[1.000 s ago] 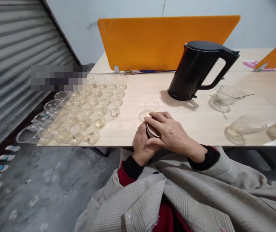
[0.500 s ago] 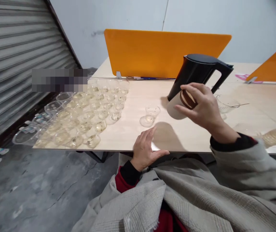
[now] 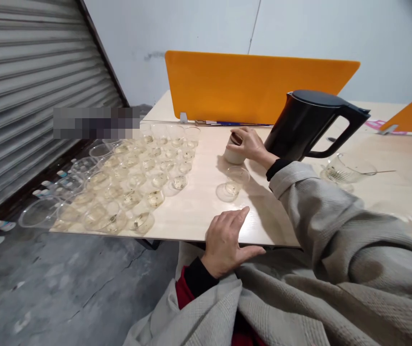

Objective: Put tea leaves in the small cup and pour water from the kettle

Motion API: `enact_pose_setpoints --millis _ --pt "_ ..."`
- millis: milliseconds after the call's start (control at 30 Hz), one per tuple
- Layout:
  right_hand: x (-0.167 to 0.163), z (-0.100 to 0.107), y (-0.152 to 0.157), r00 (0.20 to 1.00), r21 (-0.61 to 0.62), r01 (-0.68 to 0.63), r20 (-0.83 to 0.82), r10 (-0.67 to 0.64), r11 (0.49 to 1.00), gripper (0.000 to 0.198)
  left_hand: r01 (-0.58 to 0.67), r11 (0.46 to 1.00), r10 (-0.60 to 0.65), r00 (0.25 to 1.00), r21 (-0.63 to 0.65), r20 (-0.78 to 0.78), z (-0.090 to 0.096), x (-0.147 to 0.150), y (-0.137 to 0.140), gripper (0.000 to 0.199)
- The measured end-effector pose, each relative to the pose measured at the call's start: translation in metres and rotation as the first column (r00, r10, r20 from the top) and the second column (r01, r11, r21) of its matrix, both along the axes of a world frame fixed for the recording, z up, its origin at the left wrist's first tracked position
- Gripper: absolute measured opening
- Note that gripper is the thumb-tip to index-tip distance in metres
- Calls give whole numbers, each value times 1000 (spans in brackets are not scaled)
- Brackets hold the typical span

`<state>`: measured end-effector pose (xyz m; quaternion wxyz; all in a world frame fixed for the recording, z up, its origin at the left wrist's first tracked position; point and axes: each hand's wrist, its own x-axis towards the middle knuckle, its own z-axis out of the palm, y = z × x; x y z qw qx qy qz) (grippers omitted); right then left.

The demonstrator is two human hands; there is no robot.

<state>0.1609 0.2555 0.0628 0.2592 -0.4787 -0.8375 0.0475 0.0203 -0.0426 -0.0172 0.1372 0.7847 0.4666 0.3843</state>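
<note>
While our right hand [image 3: 251, 143] reached out across the bench [image 3: 199, 211], its fingers were curled around a small pale jar [image 3: 233, 153] with a brown top, which stood on the bench well in from the near edge, just left of the black kettle [image 3: 312, 126]. We held the jar from its right side and over the top, seemingly so that it stood upright. Our left hand [image 3: 227, 238] lay open and empty, palm down, at the near edge of the bench, fingers loosely spread, gripping nothing.

Between the two hands stood a single clear cup [image 3: 237, 177] with a little liquid in it, near the jar but apart from it. Toward the left edge many more clear cups [image 3: 134, 178] stood close together in rows, most holding a little yellowish liquid. An orange divider [image 3: 249, 86] ran along the far edge, closing off the space behind the jar. At the right edge sat a glass pitcher [image 3: 348, 168] with a thin stirrer in it. The kettle crowded the jar's right side, beside our wrist.
</note>
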Motion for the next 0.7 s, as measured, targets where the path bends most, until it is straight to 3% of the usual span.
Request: enact_pose_setpoints --millis 267,400,533,700 --pt "-2 -10 15 981 -7 -180 70 180 984 75 6 999 -3 999 -50 54 1 0 -1 80" --pt "0 -8 20 972 -39 -225 61 227 974 87 -35 976 91 961 -214 260 4 -6 9 72" --pt "6 -8 18 975 -57 -217 -64 214 974 99 -21 927 203 867 -375 454 3 -11 39 81" --pt "19 -8 1 936 -142 -212 -314 159 967 96 -14 903 257 818 -428 515 -4 -8 71 85"
